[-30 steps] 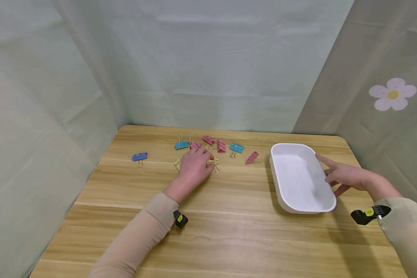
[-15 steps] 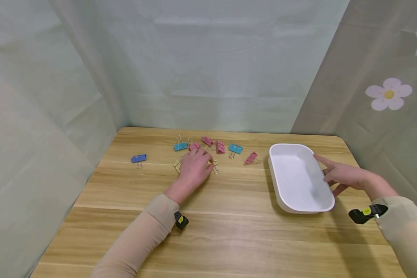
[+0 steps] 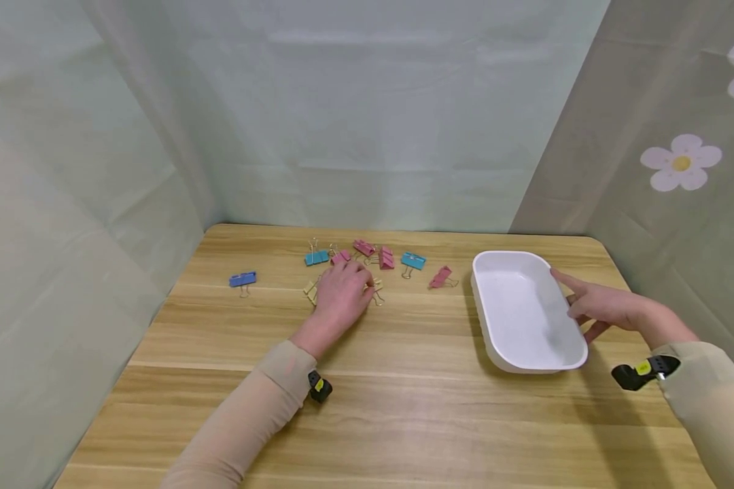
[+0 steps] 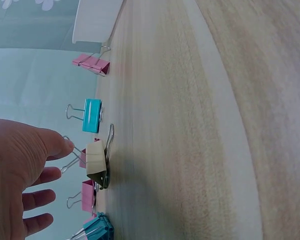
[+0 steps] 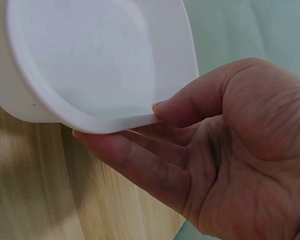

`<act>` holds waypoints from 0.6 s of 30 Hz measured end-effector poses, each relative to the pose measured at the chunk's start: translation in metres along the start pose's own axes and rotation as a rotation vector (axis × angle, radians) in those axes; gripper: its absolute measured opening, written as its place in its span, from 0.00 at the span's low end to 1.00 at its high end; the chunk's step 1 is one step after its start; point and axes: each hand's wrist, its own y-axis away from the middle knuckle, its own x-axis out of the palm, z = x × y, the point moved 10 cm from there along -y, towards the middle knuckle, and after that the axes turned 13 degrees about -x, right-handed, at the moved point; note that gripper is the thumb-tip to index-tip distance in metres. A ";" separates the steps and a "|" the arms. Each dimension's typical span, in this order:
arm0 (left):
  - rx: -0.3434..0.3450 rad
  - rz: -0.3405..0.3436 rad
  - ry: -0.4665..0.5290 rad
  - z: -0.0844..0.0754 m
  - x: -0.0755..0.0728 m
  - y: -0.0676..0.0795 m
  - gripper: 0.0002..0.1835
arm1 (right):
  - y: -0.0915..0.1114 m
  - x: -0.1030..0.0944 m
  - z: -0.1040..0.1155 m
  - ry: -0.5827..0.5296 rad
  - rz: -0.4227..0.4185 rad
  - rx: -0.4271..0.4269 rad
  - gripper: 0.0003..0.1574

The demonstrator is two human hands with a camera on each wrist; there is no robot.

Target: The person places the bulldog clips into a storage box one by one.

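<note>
In the head view my left hand (image 3: 342, 293) hovers low over yellow binder clips, one (image 3: 310, 292) peeking out at its left and another (image 3: 376, 285) at its right. The left wrist view has the fingers spread and relaxed; the thumb (image 4: 60, 145) reaches the wire handle of a yellow binder clip (image 4: 95, 159), though whether it touches is unclear. At the right, my right hand (image 3: 605, 305) holds the rim of a white rectangular tray (image 3: 486, 316). Close up, its thumb (image 5: 182, 107) lies on the rim, with fingers against the outer wall of the tray (image 5: 45, 97).
Behind the left hand lie pink binder clips (image 3: 387, 258) and teal ones (image 3: 317, 258), (image 3: 413, 261). A blue clip (image 3: 242, 279) lies far left, and a pink clip (image 3: 441, 277) near the tray. Curtains (image 3: 367, 136) border the wooden table (image 3: 404, 421).
The head view has shifted slightly, so everything sits a little further left. Both hands, the clips and the tray otherwise keep their places.
</note>
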 end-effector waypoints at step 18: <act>0.076 -0.066 -0.069 -0.006 0.002 -0.001 0.04 | 0.000 -0.001 0.001 0.011 -0.009 -0.003 0.65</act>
